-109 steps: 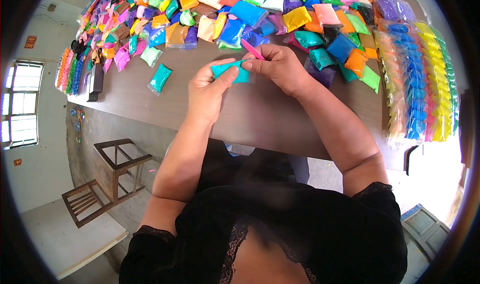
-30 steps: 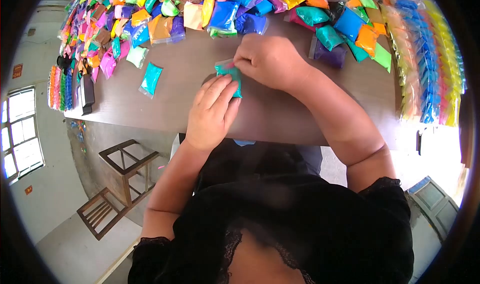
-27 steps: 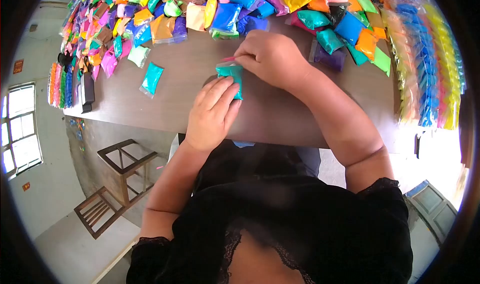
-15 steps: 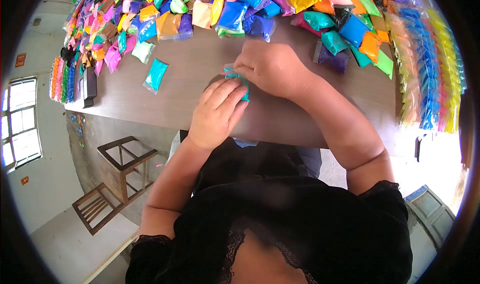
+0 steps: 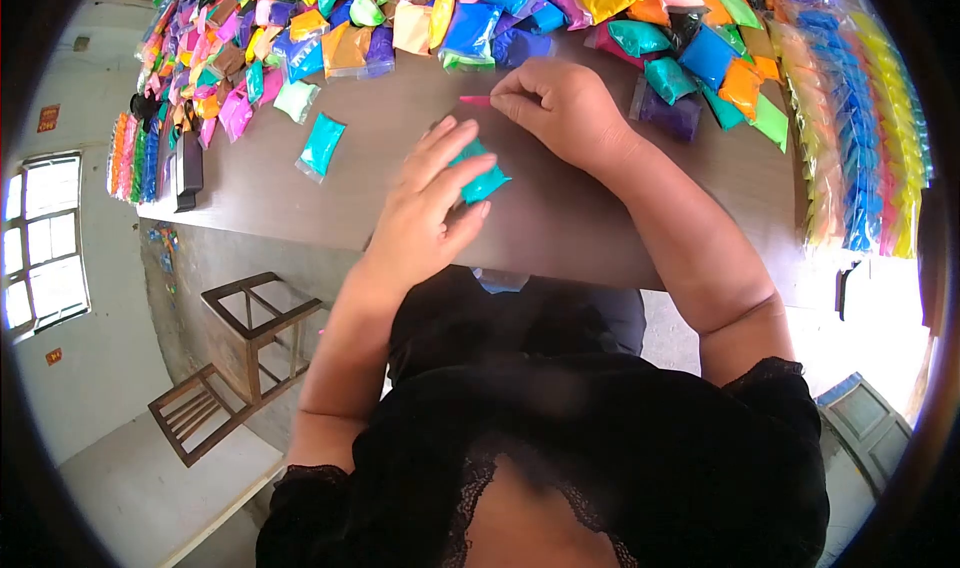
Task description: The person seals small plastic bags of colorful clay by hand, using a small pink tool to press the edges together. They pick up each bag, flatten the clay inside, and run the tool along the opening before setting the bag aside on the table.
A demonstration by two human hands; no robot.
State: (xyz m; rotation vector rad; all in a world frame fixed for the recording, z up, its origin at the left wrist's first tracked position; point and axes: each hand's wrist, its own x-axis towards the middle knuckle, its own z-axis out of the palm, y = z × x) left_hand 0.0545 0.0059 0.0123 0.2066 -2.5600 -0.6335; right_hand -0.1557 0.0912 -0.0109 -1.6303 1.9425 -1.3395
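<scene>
A teal clay-like packet (image 5: 486,183) in clear wrap lies near the middle of the table, partly covered by the fingers of my left hand (image 5: 425,203). Those fingers are apart and stretched over it, with the thumb at its near side. Beyond and to the right, my right hand (image 5: 565,113) pinches a thin pink stick (image 5: 474,100), whose tip points left; the rest of it is hidden in my fingers. Another teal packet (image 5: 322,146) lies by itself to the left of my left hand.
Piles of colourful packets (image 5: 470,33) line the far side of the brown table (image 5: 400,238). Long strips of linked packets (image 5: 860,148) lie at the right edge. At the left edge stand a dark box-like object (image 5: 188,173) and more strips (image 5: 135,158). A wooden chair (image 5: 245,333) stands on the floor.
My right hand has moved up and away from the teal packet with the pink stick. My left hand's fingers have loosened and spread, showing more of the packet.
</scene>
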